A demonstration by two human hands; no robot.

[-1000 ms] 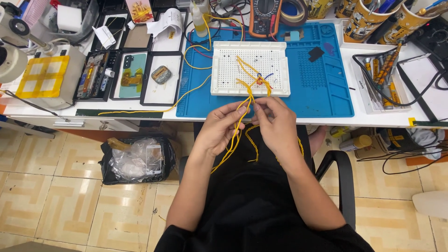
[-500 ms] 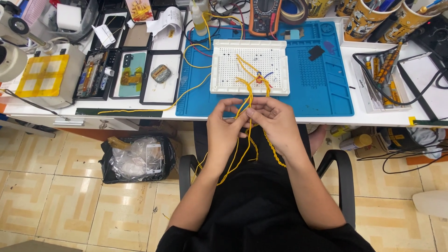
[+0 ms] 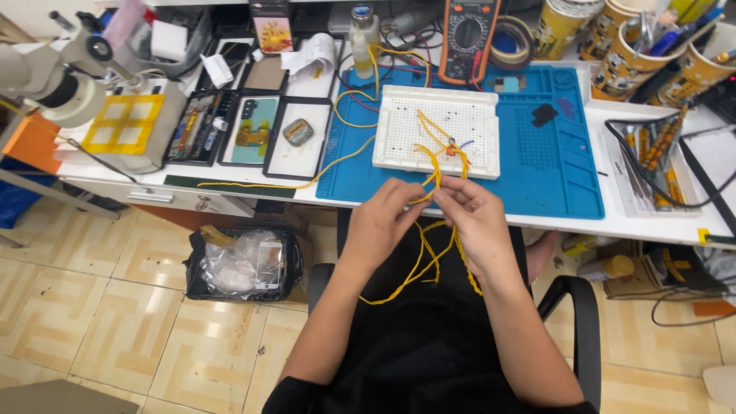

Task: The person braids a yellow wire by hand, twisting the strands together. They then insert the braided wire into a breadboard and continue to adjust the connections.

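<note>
Bench [image 3: 659,222] is white and cut off on both sides, with a blue rubbery mat [image 3: 552,176] under a white pegged breadboard [image 3: 406,138]. Thin yellow wires [image 3: 429,261] droop in loops over the lap. Left hand [image 3: 381,224] and right hand [image 3: 475,222] both pinch them just below the bench edge; fingertips hide the ends.
</note>
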